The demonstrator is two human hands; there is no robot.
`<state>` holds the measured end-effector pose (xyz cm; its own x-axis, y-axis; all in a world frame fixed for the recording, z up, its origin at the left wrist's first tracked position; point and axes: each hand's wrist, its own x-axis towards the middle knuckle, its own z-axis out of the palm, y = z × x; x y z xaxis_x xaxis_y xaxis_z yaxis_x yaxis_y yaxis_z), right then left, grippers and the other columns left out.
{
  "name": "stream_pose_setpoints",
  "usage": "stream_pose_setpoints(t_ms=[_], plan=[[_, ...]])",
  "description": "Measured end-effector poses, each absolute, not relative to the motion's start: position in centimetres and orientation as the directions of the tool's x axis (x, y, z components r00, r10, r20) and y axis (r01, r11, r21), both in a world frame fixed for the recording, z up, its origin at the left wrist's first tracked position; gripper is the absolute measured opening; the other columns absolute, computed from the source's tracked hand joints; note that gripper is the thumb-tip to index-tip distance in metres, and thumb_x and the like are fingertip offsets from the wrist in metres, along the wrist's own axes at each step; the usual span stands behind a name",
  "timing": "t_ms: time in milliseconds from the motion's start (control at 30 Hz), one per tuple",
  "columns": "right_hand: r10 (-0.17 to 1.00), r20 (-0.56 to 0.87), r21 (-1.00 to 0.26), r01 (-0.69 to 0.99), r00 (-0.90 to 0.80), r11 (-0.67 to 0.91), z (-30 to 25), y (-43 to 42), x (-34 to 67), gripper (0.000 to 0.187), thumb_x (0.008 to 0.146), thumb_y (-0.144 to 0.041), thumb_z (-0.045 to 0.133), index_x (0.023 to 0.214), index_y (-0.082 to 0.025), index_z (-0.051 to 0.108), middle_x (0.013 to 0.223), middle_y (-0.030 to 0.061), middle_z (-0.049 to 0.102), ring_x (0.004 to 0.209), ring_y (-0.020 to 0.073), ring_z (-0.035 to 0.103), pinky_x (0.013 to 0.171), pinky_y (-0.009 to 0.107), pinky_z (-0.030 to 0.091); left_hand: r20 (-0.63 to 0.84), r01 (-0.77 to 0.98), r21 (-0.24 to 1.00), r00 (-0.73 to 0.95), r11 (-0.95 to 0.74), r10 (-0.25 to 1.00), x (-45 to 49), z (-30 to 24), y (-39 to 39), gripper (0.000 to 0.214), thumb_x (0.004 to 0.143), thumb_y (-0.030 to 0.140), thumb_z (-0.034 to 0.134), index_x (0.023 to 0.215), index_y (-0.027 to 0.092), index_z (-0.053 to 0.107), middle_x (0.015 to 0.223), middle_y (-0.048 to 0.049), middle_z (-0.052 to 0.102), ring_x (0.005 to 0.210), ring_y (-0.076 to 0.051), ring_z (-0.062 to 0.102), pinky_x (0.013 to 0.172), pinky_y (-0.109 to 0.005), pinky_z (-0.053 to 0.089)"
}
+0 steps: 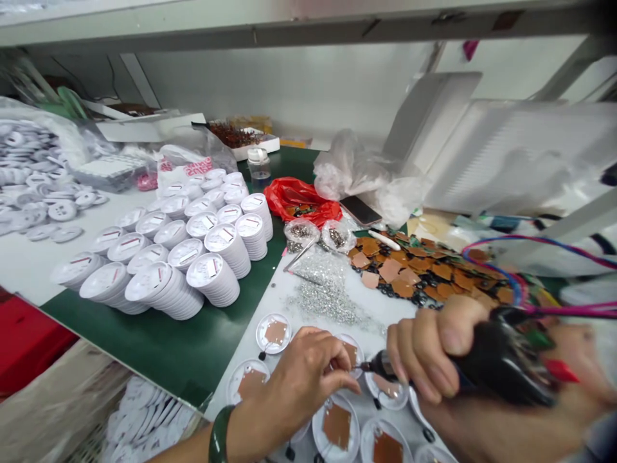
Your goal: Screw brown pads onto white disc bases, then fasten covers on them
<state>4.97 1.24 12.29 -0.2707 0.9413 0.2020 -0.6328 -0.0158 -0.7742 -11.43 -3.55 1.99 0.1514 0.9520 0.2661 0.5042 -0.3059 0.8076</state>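
"Screwdriver first: who has it?"

"The right hand, fingers wrapped around its black body, nearer the person than the silver heap and off to the right."

"And the left hand?"

"On the near side of the heap too, thumb and forefinger narrowed together beside the bit. Whether they pinch anything, I can't tell."

"What's at the bit?"

"A round white cover with a brown board in it, also nearer than the heap; I can't tell whether the bit touches. More such covers lie around it."

"And farther off?"

"Stacks of white discs left of the heap on the green bench, loose brown boards to its right, a red bag and a phone behind it. A thin metal tool lies at its far left edge."
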Motion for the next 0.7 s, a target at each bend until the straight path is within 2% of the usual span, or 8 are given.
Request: stream_pose_setpoints(t_ms=[233, 500, 600, 700], plan=[[0.924, 0.199, -0.773, -0.632, -0.326, -0.057, 11.2, 1.0, 4.2, 0.060, 0.091, -0.072, 0.047, 0.068, -0.023, 0.071, 0.044, -0.0005, 0.051, 0.037, 0.0139, 0.048, 0.042, 0.029, 0.047, 0.252, 0.489, 0.836, 0.061, -0.250, 0.966, -11.0, 0.9, -4.2, 0.030, 0.069, 0.007, 0.094, 0.076, 0.019, 0.067, 0.079, 0.0050, 0.072, 0.081, -0.015, 0.063, 0.080, -0.028, 0.049], [0.903, 0.208, -0.799, -0.598, -0.377, -0.065, 11.5, 1.0, 3.7, 0.060, 0.091, -0.072, 0.047, 0.068, -0.023, 0.073, 0.042, -0.0006, 0.051, 0.037, 0.0133, 0.047, 0.043, 0.028, 0.047, 0.197, 0.429, 0.880, 0.057, -0.203, 0.979, -11.1, 1.7, -4.9, 0.029, 0.074, 0.002, 0.089, 0.077, 0.019, 0.066, 0.081, 0.0051, 0.071, 0.087, -0.015, 0.065, 0.082, -0.027, 0.048], [0.884, 0.204, -0.833, -0.549, -0.422, -0.070, 11.7, 0.6, 4.1, 0.061, 0.091, -0.075, 0.046, 0.070, -0.025, 0.073, 0.042, -0.0007, 0.051, 0.037, 0.0139, 0.048, 0.044, 0.028, 0.047, 0.149, 0.430, 0.886, 0.095, -0.175, 0.984, -11.0, 1.5, -5.1, 0.027, 0.077, 0.001, 0.086, 0.074, 0.020, 0.068, 0.076, 0.0062, 0.072, 0.082, -0.014, 0.066, 0.080, -0.027, 0.049], [0.855, 0.154, -0.854, -0.502, -0.496, -0.137, 11.1, 0.1, 5.3, 0.060, 0.088, -0.079, 0.047, 0.074, -0.027, 0.073, 0.045, 0.0000, 0.053, 0.041, 0.0158, 0.051, 0.048, 0.031, 0.049, 0.177, 0.490, 0.836, 0.185, -0.247, 0.967, -11.2, 1.3, -5.8, 0.021, 0.080, 0.012, 0.088, 0.081, 0.022, 0.070, 0.080, 0.0064, 0.074, 0.084, -0.015, 0.068, 0.092, -0.032, 0.049]])
